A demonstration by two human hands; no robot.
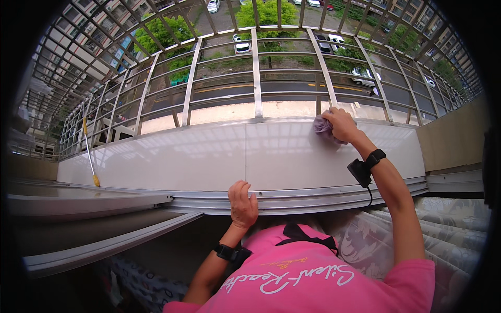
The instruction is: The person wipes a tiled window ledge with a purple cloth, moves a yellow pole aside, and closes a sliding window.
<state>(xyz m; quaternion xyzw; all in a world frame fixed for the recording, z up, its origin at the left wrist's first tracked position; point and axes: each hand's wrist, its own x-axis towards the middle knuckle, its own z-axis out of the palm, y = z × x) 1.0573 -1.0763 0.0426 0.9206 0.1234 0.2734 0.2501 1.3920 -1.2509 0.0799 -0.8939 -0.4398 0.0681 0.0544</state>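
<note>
Bunched under my right hand (339,124) is a purple-grey cloth (325,127). It lies at the outer edge of a glossy pale window sill (188,156), close to the metal bars. My left hand (242,203) rests on the aluminium window track (297,205) at the sill's inner edge, with nothing held in it. The fingers there are bent and lie close together. A thin joint line runs across the sill just ahead of the left hand. Both wrists wear black straps with small devices.
A metal security grille (256,74) encloses the sill's outer side. At the left, a thin pole with yellow ends (91,156) leans against the bars. Sliding window frames (113,242) stand at the lower left. A pale patterned curtain (442,231) hangs at the right.
</note>
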